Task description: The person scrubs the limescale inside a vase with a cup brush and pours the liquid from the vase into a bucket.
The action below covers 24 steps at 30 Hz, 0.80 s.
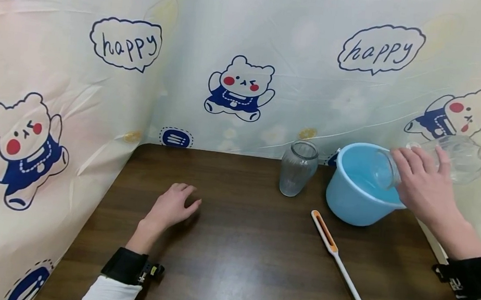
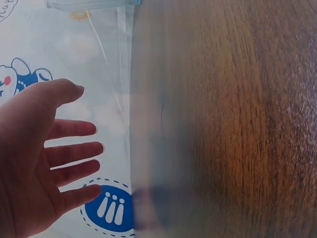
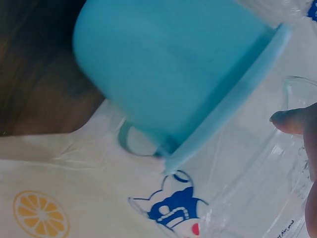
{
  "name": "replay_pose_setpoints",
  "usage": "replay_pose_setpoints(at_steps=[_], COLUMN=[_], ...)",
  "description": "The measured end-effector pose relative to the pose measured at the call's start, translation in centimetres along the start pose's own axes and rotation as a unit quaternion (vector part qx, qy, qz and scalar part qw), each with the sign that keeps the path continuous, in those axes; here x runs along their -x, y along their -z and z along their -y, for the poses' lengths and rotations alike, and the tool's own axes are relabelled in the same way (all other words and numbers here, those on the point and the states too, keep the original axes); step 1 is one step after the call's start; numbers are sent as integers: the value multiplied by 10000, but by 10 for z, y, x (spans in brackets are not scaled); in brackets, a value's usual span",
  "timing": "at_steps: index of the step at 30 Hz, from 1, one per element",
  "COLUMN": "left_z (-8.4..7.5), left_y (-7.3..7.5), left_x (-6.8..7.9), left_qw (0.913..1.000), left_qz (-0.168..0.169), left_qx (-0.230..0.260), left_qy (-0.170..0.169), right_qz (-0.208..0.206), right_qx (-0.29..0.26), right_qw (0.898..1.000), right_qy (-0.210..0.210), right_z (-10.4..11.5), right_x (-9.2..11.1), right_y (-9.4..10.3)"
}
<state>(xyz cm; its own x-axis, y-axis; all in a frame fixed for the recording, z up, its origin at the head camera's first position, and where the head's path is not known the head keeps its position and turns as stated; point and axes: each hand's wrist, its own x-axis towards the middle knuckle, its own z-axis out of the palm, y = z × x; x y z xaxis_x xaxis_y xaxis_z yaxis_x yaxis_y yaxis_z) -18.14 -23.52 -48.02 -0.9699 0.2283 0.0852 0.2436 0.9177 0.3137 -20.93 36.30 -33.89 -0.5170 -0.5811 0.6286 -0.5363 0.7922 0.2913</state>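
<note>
My right hand [image 1: 428,187] grips a clear glass jar [image 1: 465,159] around its neck part, tilted nearly sideways with its mouth over the light blue bucket [image 1: 354,207]. Whether liquid runs from the jar cannot be made out. In the right wrist view the thumb [image 3: 292,121] presses on the glass beside the bucket's rim. My left hand [image 1: 172,206] hovers low over the left part of the table, its fingers loosely bent and holding nothing. A second glass jar [image 1: 297,172] stands upright at the back of the table, left of the bucket.
A long-handled brush [image 1: 348,271] with an orange-and-white handle and pale bristles lies on the brown wooden table [image 1: 232,236], in front of the bucket. A printed cloth [image 1: 245,15] with bears hangs behind and beside the table.
</note>
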Motion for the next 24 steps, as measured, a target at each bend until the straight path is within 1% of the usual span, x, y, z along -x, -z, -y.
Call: replay_pose_setpoints(at_steps=[2,5,11,13,16,18,20,21,24], left_z=[0,0,0,0,0,-1,-1,-1,-2], left_y=[-1,-2,-3,-3,-3,-2,-2,-2,-2], left_x=[0,0,1,2,2,2,2,2,1], left_qw=[10000,10000,10000,10000,10000,10000,10000,10000,10000], left_qz=[12,-4,-63,-55,-63,-59,-36,-26,-11], left_qx=[-6,18,17,16,3,-2,0,3,20], left_qy=[-10,-11,0,19,24,17,17,17,1], right_qz=[-168,-495,-916,-1023,-1164,-1336,-1406,-1393,-1208], right_qx=[-170,-535,-1191,-1278,-1377,-1526,-1756,-1901,-2340], right_qw=[9996,9963,9816,9781,9749,9712,9656,9617,9468], right_qy=[-127,-457,-1178,-1282,-1303,-1250,-1302,-1401,-1849], right_z=[7,17,37,42,47,50,53,56,65], right_x=[-2,-6,-14,-17,-22,-26,-28,-29,-33], right_y=[4,11,20,24,29,32,36,38,47])
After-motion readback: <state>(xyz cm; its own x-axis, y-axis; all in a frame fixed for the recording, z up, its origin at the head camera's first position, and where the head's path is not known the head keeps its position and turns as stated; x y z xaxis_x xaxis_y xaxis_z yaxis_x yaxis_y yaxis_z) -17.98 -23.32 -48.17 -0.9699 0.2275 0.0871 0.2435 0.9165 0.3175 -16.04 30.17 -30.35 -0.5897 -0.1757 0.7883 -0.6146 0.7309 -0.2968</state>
